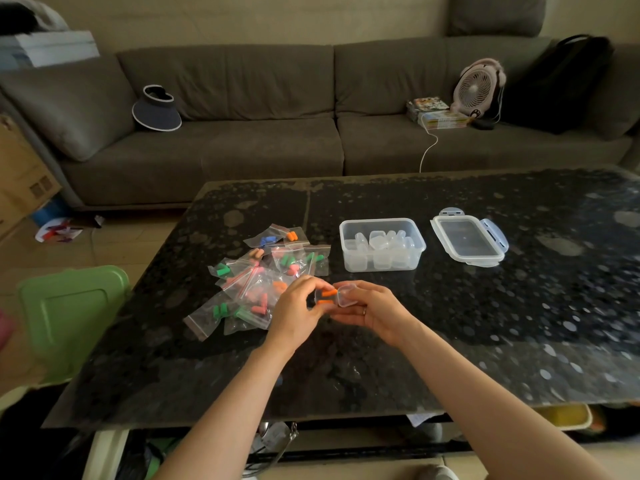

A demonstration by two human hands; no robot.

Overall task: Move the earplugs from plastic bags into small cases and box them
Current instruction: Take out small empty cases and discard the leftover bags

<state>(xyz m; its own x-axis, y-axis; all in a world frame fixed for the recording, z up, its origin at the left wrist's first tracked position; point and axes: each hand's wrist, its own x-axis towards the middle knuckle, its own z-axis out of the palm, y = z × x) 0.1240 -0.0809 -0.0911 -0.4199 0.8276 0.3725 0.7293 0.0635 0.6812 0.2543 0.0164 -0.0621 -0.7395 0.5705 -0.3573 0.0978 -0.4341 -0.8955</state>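
Both hands meet over the dark table, holding a small clear case (337, 296) with its lid hinged open to the right. Two orange earplugs (328, 296) lie inside it. My left hand (298, 308) pinches the case's left side, and my right hand (374, 308) grips the lid side from below. A pile of small zip bags (258, 278) with green, orange, pink and blue earplugs lies just left of my hands. Behind, a clear plastic box (382, 244) holds several empty small cases.
The box's clip lid (468, 241) lies on the table (485, 306) to the right of the box. A green stool (71, 313) stands at the table's left edge. A grey sofa (263, 140) with a visor, a fan and books runs behind.
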